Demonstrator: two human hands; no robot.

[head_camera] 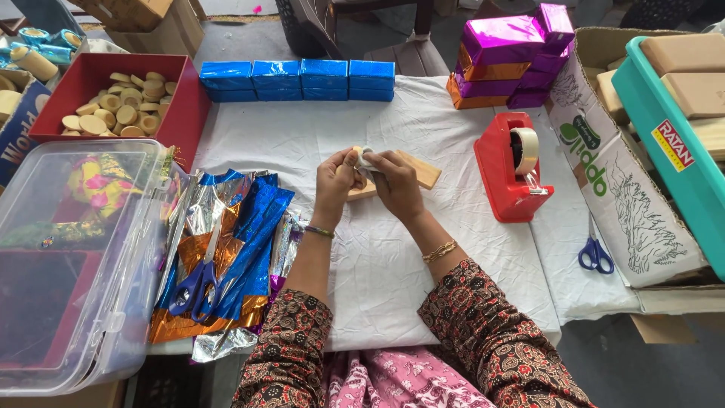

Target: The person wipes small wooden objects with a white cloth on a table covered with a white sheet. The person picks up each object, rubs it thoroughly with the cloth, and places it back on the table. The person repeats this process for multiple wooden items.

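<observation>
My left hand [335, 180] and my right hand [394, 184] meet over the middle of the white cloth [377, 257]. Between their fingers they pinch a small whitish piece, seemingly tape or paper [365, 159]. Just beyond the fingers a flat wooden block [414, 168] lies on the cloth, partly hidden by my hands. To the right stands a red tape dispenser [507, 168] with a roll of tape. Shiny blue, silver and gold wrapping foils [230, 249] are piled to the left, with blue-handled scissors [198, 283] on them.
Several blue-wrapped boxes [298, 78] line the far edge; purple and orange wrapped boxes [510, 57] are stacked at back right. A red box of round wooden discs [121, 102], a clear plastic bin [68, 264], a cardboard box [619, 174], a teal crate [672, 136] and second scissors [595, 253] surround the cloth.
</observation>
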